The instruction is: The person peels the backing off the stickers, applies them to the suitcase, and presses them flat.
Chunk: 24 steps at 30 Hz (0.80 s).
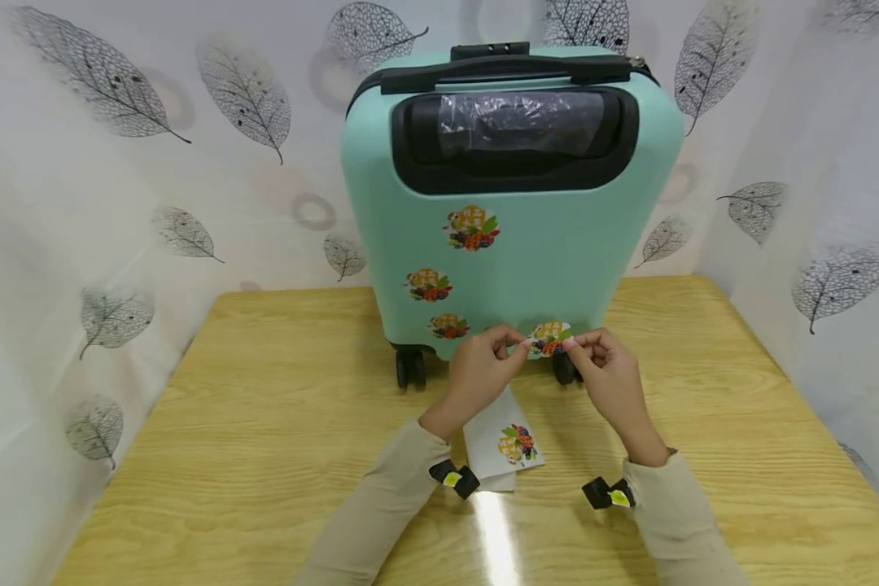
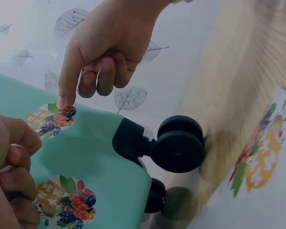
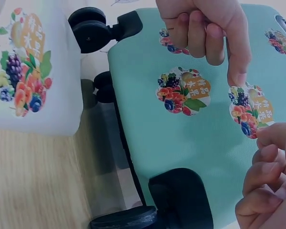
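Observation:
Both hands hold a round fruit-print sticker by its opposite edges, low on the front of a mint-green suitcase. My left hand pinches its left edge between thumb and forefinger. On the opposite edge, the thumb and forefinger of my right hand grip it, with the other fingers curled. In the right wrist view the sticker lies close over the shell, beside another fruit sticker stuck there. Higher on the case are more such stickers, including a top one below the handle recess.
White backing sheets bearing one fruit sticker lie on the wooden table below the hands. The suitcase stands upright on black wheels. Behind it hangs a leaf-patterned backdrop.

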Motion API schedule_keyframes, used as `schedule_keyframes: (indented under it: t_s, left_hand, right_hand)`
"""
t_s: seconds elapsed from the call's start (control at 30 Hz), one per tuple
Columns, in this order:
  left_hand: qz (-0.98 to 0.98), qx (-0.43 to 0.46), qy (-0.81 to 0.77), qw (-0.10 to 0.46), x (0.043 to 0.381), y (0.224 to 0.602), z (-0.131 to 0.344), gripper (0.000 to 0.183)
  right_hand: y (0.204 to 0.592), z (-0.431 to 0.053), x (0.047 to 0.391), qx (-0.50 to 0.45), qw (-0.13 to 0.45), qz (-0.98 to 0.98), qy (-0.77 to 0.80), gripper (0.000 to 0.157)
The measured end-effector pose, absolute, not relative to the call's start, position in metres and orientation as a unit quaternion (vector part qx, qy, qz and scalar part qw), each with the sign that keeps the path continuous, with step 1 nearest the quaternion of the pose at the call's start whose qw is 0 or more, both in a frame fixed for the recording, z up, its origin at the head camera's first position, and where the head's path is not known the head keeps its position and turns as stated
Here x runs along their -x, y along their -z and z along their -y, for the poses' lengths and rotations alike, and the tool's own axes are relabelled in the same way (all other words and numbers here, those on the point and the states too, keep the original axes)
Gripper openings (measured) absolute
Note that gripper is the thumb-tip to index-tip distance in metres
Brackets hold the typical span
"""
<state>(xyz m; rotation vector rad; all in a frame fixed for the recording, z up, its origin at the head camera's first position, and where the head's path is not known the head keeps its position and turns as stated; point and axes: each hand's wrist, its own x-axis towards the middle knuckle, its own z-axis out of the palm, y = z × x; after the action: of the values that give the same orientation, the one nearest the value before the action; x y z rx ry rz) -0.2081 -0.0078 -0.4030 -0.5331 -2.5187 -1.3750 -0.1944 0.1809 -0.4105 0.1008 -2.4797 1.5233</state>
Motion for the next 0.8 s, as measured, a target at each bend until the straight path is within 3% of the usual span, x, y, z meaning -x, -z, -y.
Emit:
schedule_keyframes:
  t_s: [0.4,0.8]
  left_hand:
    - [0.885,0.210,0.375,0.181,0.219,0.395,0.001,0.019]
    - [0.919,0.168,0.279,0.222,0.220,0.387,-0.006,0.020]
  right_hand:
    - [0.410,-0.179,0.206,-0.051,0.198,0.837,-0.508,0.017]
    - [0.411,-0.173,0.213,-0.040,0.255,0.819,-0.512,0.018]
